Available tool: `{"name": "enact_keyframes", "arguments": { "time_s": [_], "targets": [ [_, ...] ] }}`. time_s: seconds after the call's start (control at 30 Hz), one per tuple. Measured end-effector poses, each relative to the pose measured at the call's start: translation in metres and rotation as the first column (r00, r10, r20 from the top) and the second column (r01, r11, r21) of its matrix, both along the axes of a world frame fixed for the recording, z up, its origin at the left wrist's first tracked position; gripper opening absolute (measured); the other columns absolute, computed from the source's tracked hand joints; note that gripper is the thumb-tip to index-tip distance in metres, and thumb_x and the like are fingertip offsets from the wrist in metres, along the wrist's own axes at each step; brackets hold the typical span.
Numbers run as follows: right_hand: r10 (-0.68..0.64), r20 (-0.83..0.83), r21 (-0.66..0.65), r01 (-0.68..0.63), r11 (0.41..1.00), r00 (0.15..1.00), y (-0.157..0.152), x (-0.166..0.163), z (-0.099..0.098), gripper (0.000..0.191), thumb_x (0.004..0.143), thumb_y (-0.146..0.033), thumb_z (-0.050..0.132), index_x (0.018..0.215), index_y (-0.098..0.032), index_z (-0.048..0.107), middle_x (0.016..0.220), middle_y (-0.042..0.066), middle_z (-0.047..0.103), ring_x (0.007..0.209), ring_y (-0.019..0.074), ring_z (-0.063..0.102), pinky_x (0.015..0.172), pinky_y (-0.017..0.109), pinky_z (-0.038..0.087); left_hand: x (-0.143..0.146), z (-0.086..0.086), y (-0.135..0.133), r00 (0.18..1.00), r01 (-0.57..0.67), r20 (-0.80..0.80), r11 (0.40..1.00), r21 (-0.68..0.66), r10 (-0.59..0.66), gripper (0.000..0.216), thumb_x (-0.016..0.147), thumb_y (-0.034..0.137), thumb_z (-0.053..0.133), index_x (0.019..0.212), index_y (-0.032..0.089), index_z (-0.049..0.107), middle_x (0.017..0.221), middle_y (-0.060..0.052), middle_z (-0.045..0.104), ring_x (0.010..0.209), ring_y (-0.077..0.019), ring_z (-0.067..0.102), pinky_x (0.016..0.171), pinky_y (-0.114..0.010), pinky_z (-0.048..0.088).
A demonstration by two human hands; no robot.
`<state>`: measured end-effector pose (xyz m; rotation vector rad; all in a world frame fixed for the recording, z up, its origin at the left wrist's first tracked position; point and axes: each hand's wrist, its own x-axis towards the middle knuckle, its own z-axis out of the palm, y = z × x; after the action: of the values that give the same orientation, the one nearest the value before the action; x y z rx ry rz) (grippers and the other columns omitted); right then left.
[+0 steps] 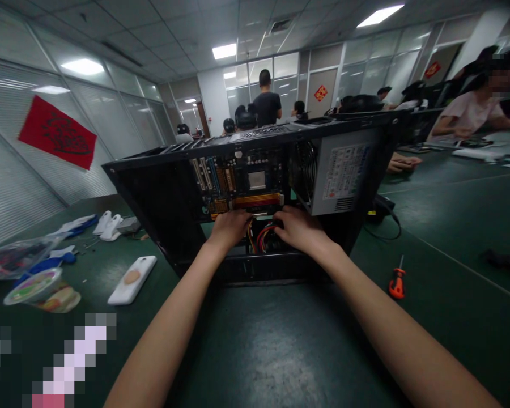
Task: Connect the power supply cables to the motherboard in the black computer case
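A black computer case [255,266] stands on the table before me with its side open. Inside it a motherboard [263,161] shows pale and blue expansion slots, a bare square chip [257,180] and memory slots [257,199] in yellow and red. My left hand [232,226] reaches in below the memory slots, fingers curled at the board's lower edge. Close by on the right, my right hand [297,224] is bent inward, its fingers curled too. What the fingertips grip is hidden. Red, yellow and black cables [263,237] run between the hands. A grey power supply [340,173] fills the upper right.
An orange screwdriver [397,283] lies right of the case, near a black cable [393,221]. On the left are a white phone [132,279], a plastic cup [46,292] and plastic bags [21,255]. Another person's hand [403,163] rests behind the case; people sit farther back.
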<state>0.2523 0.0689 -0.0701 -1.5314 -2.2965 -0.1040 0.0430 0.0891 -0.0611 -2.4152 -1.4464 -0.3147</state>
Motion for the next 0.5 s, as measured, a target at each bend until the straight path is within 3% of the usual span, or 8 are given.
{"name": "enact_keyframes", "arguments": {
  "time_s": [0.5],
  "targets": [
    [0.022, -0.017, 0.004, -0.022, 1.000, 1.000, -0.002, -0.001, 0.000, 0.021, 0.088, -0.029, 0.059, 0.104, -0.020, 0.070, 0.109, 0.008, 0.065, 0.099, 0.0229, 0.063, 0.073, 0.030, 0.045, 0.013, 0.004, -0.002, 0.987, -0.055, -0.149, 0.998, 0.020, 0.058, 0.027, 0.098, 0.019, 0.044, 0.104, 0.012, 0.069, 0.104, -0.015, 0.070, 0.095, -0.0259, 0.068, 0.072, -0.032, 0.050]
  ]
}}
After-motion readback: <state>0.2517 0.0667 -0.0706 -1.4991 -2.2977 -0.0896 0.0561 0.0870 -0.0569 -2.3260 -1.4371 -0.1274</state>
